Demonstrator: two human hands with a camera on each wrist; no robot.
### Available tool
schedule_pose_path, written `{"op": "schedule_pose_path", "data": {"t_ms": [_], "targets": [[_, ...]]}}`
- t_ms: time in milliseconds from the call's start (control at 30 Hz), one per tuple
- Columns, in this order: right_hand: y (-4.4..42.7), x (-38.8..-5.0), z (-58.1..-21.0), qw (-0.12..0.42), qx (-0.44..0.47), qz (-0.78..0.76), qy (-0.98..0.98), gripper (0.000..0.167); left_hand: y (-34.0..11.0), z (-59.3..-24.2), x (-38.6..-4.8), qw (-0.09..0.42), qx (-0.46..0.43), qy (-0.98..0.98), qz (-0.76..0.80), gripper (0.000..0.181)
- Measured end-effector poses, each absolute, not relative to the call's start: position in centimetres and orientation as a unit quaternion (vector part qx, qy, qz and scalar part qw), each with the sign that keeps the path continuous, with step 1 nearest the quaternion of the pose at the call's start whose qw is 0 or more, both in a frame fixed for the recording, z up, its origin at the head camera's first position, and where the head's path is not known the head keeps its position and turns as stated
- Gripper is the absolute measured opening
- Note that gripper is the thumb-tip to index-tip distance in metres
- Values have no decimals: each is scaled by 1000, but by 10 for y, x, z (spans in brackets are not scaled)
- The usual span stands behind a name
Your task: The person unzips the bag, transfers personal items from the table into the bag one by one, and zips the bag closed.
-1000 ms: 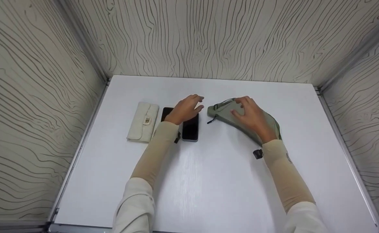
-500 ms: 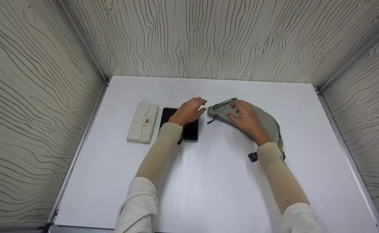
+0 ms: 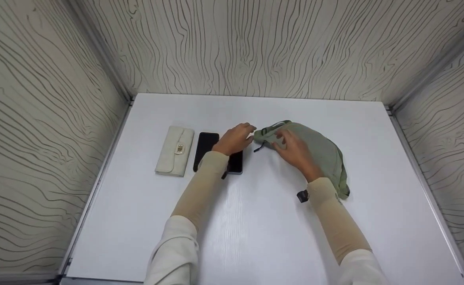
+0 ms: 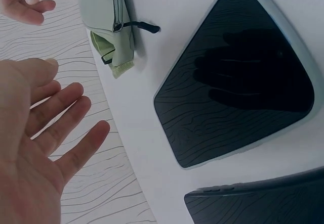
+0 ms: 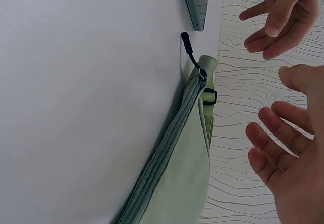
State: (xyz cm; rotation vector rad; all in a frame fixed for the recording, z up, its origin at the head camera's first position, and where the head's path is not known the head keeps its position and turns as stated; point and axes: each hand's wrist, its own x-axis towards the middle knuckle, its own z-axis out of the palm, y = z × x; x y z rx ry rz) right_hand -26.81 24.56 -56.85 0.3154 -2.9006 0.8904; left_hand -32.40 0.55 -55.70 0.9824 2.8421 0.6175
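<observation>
The sage-green sling bag (image 3: 323,148) is lying on the right side of the white worktop (image 3: 236,233), its narrow end pointing left. The right hand (image 3: 293,150) is hovering over its near side, fingers loosely bent and holding nothing. The left hand's (image 3: 234,139) grip is likewise empty, its fingers spreading near the narrow end, apparently without touching. Partly beneath that arm, a dark smartphone (image 3: 206,143) and a pale-edged smartphone (image 4: 238,77) are lying side by side; a cream clasp wallet (image 3: 173,154) is lying left of them. The work on the bag is seemingly just starting: the zip (image 5: 163,155) is looking closed along its visible stretch, its black pull (image 5: 186,43) hanging at the narrow end. Unzipping or lifting is not showing yet, and both phones and the wallet are resting outside.
</observation>
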Motion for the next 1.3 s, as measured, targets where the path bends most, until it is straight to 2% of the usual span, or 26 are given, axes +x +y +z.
{"op": "schedule_pose_path", "data": {"t_ms": [433, 867, 1067, 1300], "targets": [[238, -267, -584, 67, 99, 294, -948, 33, 21, -568, -323, 59, 311, 933, 171, 38], [230, -264, -606, 67, 90, 288, -951, 29, 32, -581, -320, 24, 332, 936, 115, 38], [225, -265, -612, 70, 79, 287, -952, 25, 34, -583, -319, 38, 325, 939, 105, 40], [219, -267, -619, 49, 67, 286, -955, 26, 32, -582, -315, 58, 324, 936, 122, 45]]}}
